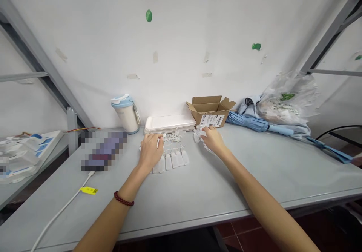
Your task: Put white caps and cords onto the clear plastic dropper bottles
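Tumbler point(127, 115), carton point(210, 110) and umbrella point(249, 123) line the back edge of the worktop point(195, 191); the right hand point(214, 140) pinches a plastic bag point(198, 135), the curled left hand point(151, 149), hold unclear, partly hiding white tags point(174, 160).

1. Tumbler point(128, 117): cream body, blue lid, upright near the wall point(181, 37).
2. Pixelated device point(106, 150): lying flat; white cable point(60, 215) attached, bearing a yellow tag point(89, 190).
3. Umbrella point(249, 123): blue, folded, lying at right.
4. Plastic bag point(299, 97): translucent, green print, behind the umbrella.
5. Wall: white, green patches point(148, 16), tape remnants point(206, 75).
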Tool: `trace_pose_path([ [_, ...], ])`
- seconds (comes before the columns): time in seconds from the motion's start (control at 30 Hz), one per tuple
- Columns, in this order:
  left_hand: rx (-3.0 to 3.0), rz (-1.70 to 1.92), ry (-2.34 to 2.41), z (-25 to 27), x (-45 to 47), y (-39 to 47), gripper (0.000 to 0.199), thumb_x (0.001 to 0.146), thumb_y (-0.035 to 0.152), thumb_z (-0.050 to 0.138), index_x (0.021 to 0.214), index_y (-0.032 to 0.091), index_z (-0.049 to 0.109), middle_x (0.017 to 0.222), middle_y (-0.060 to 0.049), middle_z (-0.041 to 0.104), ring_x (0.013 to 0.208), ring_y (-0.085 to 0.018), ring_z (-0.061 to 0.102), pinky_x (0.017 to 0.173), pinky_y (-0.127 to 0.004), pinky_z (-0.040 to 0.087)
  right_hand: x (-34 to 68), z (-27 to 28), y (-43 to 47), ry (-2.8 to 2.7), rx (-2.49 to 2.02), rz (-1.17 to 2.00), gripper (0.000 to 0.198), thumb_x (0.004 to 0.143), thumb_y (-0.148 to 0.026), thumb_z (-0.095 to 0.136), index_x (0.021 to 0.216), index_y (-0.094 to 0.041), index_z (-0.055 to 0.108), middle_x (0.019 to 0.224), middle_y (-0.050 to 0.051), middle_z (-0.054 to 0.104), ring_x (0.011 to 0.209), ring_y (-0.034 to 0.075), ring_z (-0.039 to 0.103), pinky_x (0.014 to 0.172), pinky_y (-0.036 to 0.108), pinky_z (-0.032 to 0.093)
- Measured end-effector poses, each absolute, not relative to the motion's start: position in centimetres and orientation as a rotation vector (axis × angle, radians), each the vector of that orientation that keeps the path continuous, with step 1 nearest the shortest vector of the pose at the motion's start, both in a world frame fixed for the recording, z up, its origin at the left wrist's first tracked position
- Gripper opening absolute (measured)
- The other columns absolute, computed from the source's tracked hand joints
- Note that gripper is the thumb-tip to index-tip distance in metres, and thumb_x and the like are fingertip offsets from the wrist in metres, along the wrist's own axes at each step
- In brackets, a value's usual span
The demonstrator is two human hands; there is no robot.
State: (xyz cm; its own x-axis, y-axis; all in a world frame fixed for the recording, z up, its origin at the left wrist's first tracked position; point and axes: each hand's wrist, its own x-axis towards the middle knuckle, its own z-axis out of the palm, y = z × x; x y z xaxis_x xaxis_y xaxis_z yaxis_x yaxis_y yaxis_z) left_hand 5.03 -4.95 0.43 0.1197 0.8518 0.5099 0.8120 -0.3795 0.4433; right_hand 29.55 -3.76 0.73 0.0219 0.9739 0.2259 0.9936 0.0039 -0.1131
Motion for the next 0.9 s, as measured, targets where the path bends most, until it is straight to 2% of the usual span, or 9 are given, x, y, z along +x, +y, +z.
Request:
trace_pose_path([
  [0.1,2.296,1.128,1.709,0.1,5.2,-4.8,0.023,0.085,0.023,0.041,0.091,0.018,0.063,0.099,-0.007,0.069,0.103,-0.028,0.053,0.086,-0.043,0.043,27.2,0.5,-4.0,-2.153,-1.962,-0.216,0.031,0.09,-0.011,0.039,0.117,-0.007,0.053,0.119,0.021,0.052,0.11,0.03,0.046,0.085,0.037,0.036],
  [0.2,2.3,1.134,1.708,-0.2,5.4,-4.8,0.021,0.084,0.023,0.043,0.09,0.019,0.063,0.098,-0.007,0.069,0.104,-0.028,0.053,0.088,-0.043,0.043,24.5,0.2,-3.8,-2.336,-1.787,-0.265,0.035,0.088,-0.004,0.036,0.119,-0.012,0.051,0.124,0.017,0.05,0.115,0.026,0.042,0.091,0.035,0.033],
  [0.37,2.32,1.149,1.727,0.1,5.1,-4.8,0.021,0.084,0.021,0.043,0.09,0.018,0.063,0.096,-0.007,0.069,0.101,-0.027,0.054,0.085,-0.042,0.045,23.4,0.2,-1.6,-2.488,-1.67,-0.245,0.037,0.081,0.002,0.04,0.111,-0.012,0.057,0.117,0.016,0.056,0.11,0.026,0.048,0.084,0.035,0.036],
  [0.6,2.282,1.191,1.723,0.6,5.0,-4.9,0.019,0.083,0.02,0.043,0.088,0.02,0.062,0.094,-0.005,0.068,0.1,-0.025,0.054,0.083,-0.04,0.046,24.3,0.8,0.9,-2.667,-1.53,-0.229,0.043,0.082,0.0,0.043,0.116,-0.021,0.058,0.113,0.01,0.061,0.105,0.024,0.055,0.082,0.03,0.037],
  [0.77,2.247,1.194,1.722,0.8,5.2,-5.1,0.019,0.083,0.019,0.043,0.091,0.019,0.061,0.092,-0.006,0.067,0.099,-0.025,0.054,0.081,-0.039,0.046,24.3,1.3,0.9,-2.721,-1.504,-0.19,0.03,0.086,-0.006,0.045,0.107,-0.017,0.063,0.104,0.013,0.065,0.1,0.023,0.058,0.085,0.03,0.036],
  [0.9,2.228,1.207,1.722,0.8,5.3,-5.2,0.021,0.084,0.02,0.043,0.097,0.018,0.059,0.093,-0.007,0.067,0.102,-0.025,0.053,0.083,-0.04,0.046,25.3,2.0,0.4,-2.657,-1.551,-0.159,0.031,0.081,-0.003,0.048,0.101,-0.017,0.066,0.098,0.013,0.066,0.095,0.023,0.06,0.081,0.029,0.037],
])
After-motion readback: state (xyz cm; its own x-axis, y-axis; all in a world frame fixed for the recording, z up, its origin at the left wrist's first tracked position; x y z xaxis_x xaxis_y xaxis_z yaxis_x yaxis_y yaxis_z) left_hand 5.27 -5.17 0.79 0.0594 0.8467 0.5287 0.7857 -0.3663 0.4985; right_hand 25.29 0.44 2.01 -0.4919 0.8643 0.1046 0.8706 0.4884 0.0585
